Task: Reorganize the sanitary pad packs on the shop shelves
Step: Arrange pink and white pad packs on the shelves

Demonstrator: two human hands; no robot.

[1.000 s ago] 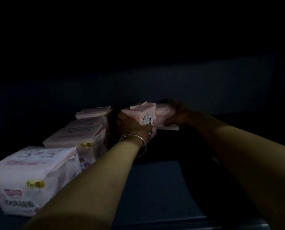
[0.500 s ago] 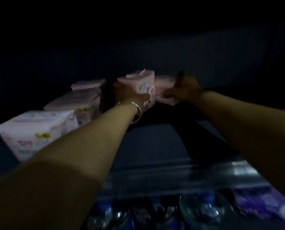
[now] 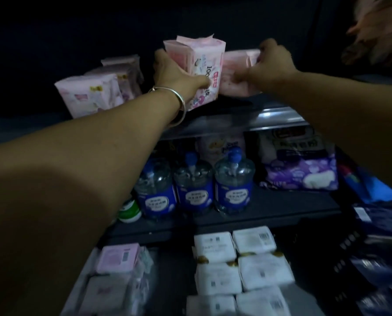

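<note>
Upper centre of frame, my left hand [image 3: 176,73] grips the upright pink plastic pad pack [image 3: 200,71]; my right hand [image 3: 271,65] pinches the paler pink pack [image 3: 233,73] beside it.

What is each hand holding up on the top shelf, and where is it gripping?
Left hand grips the upright pink pack by its left side. Right hand pinches the flatter pink pack beside it at its right end.

Upright pad pack [image 3: 202,71] on top shelf [image 3: 270,115], second pack [image 3: 238,74] touching its right side, row of packs [image 3: 92,94] to its left, three bottles [image 3: 195,185] on shelf below, wrapped packs [image 3: 236,265] lowest.
</note>
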